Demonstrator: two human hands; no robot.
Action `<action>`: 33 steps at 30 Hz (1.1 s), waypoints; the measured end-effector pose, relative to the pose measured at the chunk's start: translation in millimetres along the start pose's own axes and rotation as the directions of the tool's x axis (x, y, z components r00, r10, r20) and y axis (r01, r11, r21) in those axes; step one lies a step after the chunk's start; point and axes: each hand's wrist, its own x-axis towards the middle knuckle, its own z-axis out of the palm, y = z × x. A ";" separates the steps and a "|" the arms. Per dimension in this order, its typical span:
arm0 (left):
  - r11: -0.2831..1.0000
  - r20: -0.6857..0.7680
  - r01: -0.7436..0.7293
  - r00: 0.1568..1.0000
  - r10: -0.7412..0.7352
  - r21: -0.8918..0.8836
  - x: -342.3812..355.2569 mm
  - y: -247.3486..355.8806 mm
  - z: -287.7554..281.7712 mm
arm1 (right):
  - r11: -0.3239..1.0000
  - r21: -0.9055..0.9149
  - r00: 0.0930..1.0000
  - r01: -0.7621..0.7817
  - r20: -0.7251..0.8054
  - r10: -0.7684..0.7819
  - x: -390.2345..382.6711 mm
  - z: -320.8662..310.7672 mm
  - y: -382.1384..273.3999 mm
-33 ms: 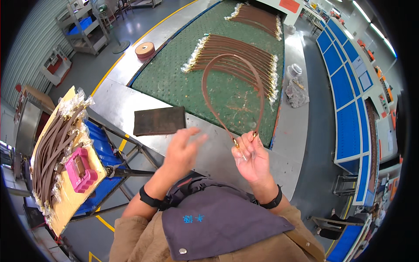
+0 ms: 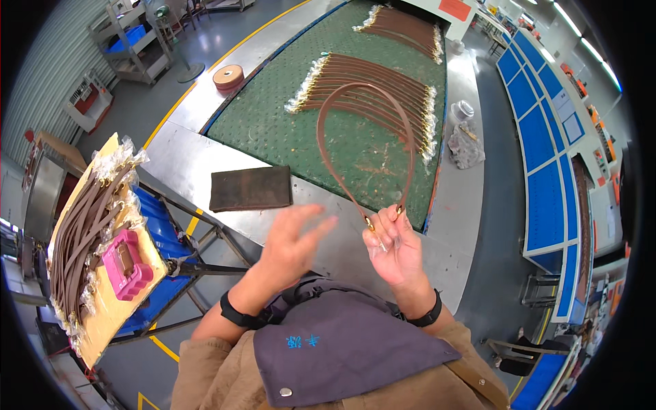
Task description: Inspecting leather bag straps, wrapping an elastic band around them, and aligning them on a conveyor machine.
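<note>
My right hand (image 2: 398, 254) is closed round the two ends of a brown strap (image 2: 412, 152), which arches up from it in a tall loop. Gold-coloured metal fittings and a bit of clear plastic wrap show at the fingers. To the left, my left hand (image 2: 290, 240) holds nothing, its fingers apart and slightly blurred, pointing toward the strap. Just beyond it, a dark brown flat block (image 2: 250, 189) lies on the metal edge of the table. Past the loop, a row of similar brown straps (image 2: 372, 76) with plastic-wrapped ends lies on a green conveyor belt (image 2: 273, 130).
Another batch of straps (image 2: 400, 31) lies farther up the belt. A brown roll (image 2: 228, 78) sits on the left metal edge, a crumpled plastic bag (image 2: 466, 147) on the right. At left, a board (image 2: 147, 256) bears many straps and a pink case (image 2: 128, 265). Blue-panelled machinery (image 2: 536, 147) stands right.
My left hand has shifted a little to the right, toward the strap. My right hand and the looped strap stay in place.
</note>
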 end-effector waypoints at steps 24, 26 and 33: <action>0.957 -0.082 -0.200 0.972 0.221 0.210 3.7 14.5 2.0 | 0.994 0.069 0.989 -0.089 0.123 0.080 1.4 7.7 3.1; 0.959 -0.080 -0.199 0.973 0.219 0.201 2.9 13.5 2.6 | 0.993 0.067 0.988 -0.094 0.132 0.084 1.8 6.3 3.3; 0.982 -0.156 -0.051 0.984 0.080 0.184 -11.4 -28.6 0.7 | 0.991 0.105 0.994 -0.083 0.086 0.074 3.6 -3.8 2.0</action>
